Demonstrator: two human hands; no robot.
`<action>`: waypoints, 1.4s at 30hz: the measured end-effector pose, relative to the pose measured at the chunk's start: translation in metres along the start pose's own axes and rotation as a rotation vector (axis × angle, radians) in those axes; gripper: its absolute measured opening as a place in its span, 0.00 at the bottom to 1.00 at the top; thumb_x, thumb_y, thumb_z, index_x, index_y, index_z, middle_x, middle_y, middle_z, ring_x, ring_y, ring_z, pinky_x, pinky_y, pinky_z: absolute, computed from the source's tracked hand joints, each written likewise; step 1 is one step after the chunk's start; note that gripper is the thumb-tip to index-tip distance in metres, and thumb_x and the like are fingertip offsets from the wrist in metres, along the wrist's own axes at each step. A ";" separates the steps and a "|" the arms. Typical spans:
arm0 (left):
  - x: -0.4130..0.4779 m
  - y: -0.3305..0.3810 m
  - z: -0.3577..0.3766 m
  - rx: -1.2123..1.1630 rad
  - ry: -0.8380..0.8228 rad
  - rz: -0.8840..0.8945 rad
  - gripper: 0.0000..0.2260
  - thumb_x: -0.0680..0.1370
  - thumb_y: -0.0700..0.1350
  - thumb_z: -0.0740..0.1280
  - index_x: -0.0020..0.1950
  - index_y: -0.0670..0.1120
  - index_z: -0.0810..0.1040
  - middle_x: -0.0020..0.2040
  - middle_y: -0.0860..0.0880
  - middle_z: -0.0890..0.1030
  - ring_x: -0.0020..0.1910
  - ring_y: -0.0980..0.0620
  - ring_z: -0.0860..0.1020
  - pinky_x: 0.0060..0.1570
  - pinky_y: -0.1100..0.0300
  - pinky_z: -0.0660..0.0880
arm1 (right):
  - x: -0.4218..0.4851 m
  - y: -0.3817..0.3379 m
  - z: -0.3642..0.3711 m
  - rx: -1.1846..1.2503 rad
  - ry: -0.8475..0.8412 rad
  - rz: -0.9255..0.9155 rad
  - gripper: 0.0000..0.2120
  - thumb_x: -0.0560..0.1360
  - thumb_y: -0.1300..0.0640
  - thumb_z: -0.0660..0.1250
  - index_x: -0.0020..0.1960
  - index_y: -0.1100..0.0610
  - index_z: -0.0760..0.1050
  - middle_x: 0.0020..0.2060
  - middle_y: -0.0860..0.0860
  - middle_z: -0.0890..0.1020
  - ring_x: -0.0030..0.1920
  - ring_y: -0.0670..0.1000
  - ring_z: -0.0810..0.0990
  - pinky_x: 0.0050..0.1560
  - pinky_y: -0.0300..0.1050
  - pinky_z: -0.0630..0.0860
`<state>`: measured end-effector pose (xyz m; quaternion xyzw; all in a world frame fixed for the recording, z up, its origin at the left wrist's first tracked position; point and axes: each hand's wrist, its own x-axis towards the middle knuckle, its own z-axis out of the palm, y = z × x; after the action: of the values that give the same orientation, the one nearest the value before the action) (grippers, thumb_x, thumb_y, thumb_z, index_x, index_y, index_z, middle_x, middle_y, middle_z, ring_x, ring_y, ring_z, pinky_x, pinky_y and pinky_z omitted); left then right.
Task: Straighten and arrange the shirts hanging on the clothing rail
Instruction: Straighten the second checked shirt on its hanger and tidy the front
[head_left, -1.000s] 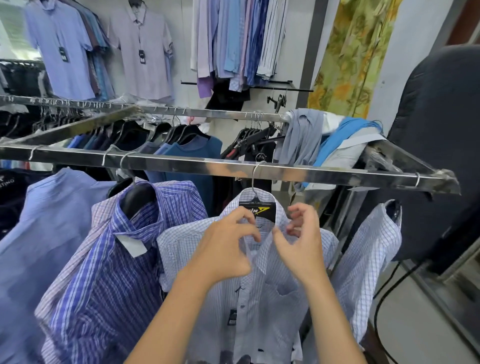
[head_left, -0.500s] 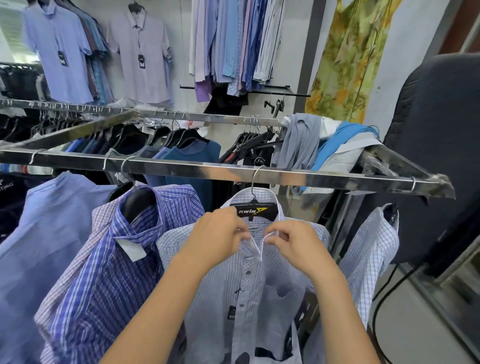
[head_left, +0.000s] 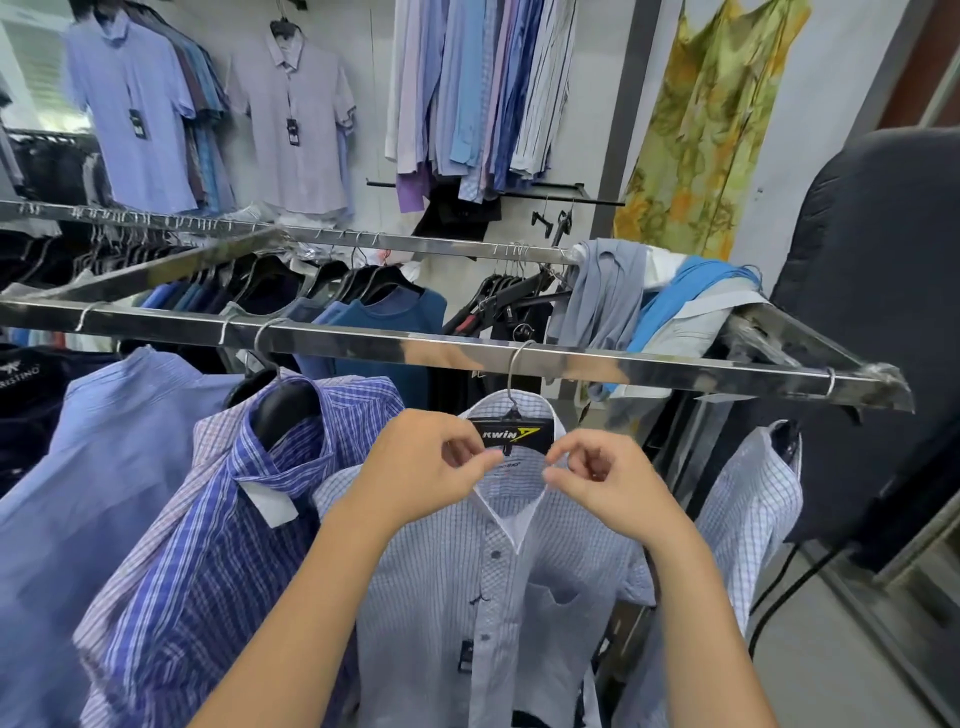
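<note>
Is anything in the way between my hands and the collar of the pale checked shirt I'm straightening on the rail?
Nothing visible. The left hand and right hand pinch the open collar of the pale blue checked button-up shirt, one on each side, just below its black plastic hanger on the steel rail.

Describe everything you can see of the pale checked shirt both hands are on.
The pale checked shirt looks like thin woven fabric, white with fine blue checks, short-sleeved, with dark buttons, a chest pocket and a dark tag on the placket. It hangs front-on from a black hanger on the rail, collar open. The left hand and right hand each pinch a collar edge.
</note>
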<state>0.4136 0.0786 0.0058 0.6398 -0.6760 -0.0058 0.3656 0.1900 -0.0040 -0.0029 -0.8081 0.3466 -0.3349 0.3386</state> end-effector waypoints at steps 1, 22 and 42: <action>0.001 0.001 0.000 -0.013 0.067 -0.030 0.09 0.72 0.57 0.74 0.38 0.53 0.82 0.30 0.59 0.79 0.34 0.60 0.78 0.36 0.65 0.76 | 0.002 0.000 0.001 0.038 0.072 0.003 0.06 0.74 0.59 0.76 0.43 0.52 0.79 0.28 0.48 0.68 0.30 0.46 0.66 0.36 0.41 0.69; 0.018 -0.011 -0.004 0.074 0.284 -0.294 0.04 0.74 0.45 0.71 0.44 0.51 0.86 0.37 0.56 0.82 0.39 0.54 0.79 0.47 0.56 0.77 | 0.025 -0.001 0.011 -0.151 0.539 0.138 0.07 0.73 0.56 0.75 0.36 0.51 0.83 0.28 0.45 0.81 0.33 0.46 0.80 0.38 0.36 0.73; 0.042 -0.007 0.000 -0.183 0.023 -0.416 0.13 0.80 0.56 0.67 0.39 0.51 0.82 0.36 0.55 0.81 0.40 0.58 0.77 0.38 0.63 0.69 | 0.041 -0.010 0.010 -0.249 0.369 0.051 0.09 0.78 0.50 0.69 0.50 0.52 0.87 0.42 0.44 0.86 0.43 0.43 0.78 0.47 0.37 0.70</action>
<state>0.4232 0.0402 0.0228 0.7298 -0.5219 -0.1350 0.4206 0.2226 -0.0280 0.0119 -0.7595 0.4617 -0.4233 0.1756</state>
